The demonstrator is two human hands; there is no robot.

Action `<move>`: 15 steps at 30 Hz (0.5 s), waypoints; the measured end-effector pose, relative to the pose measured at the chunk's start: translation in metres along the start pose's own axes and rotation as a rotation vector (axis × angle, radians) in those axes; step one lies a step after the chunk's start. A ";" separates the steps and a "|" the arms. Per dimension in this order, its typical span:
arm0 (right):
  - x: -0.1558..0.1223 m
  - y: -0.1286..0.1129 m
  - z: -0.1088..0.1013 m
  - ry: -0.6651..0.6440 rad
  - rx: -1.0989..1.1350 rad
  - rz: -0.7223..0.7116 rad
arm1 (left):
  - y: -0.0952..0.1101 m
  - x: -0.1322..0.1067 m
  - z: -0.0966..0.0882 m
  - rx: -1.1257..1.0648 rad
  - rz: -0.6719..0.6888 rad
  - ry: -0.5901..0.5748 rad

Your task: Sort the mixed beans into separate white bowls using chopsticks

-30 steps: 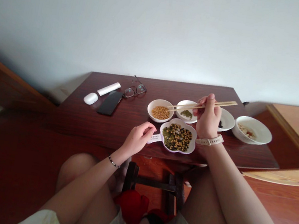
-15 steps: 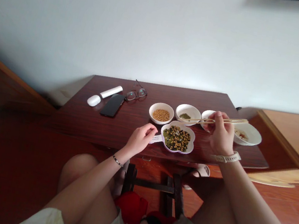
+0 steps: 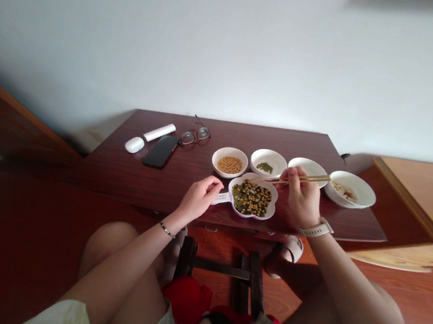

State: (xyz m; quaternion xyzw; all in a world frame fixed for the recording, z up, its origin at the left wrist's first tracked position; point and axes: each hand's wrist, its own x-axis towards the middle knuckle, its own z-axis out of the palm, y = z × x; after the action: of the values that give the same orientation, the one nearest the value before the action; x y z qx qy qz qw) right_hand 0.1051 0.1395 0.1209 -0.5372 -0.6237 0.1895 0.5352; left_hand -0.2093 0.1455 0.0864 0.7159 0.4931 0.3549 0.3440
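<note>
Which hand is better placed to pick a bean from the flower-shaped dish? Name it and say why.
Probably the right hand: it holds the chopsticks, their tips near the far rim of the dish. The left hand is by the handle, without chopsticks.

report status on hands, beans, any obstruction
Left hand at dish handle. Right hand holding chopsticks, tips by far rim of flower-shaped dish. Mixed beans inside. Nothing visibly in the way.

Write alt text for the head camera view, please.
A person's right hand holds chopsticks at a flower-shaped dish of mixed beans, with the left hand by its handle. Four white bowls, eyeglasses and a phone share the dark table.
</note>
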 end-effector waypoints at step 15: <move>0.012 0.017 -0.004 -0.052 0.228 0.156 | 0.002 0.000 -0.001 0.078 0.017 0.025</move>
State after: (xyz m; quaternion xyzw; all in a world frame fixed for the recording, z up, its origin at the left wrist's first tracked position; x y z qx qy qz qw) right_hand 0.1185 0.1545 0.1146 -0.5145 -0.5681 0.3142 0.5601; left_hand -0.2094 0.1455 0.0886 0.7284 0.5048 0.3471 0.3069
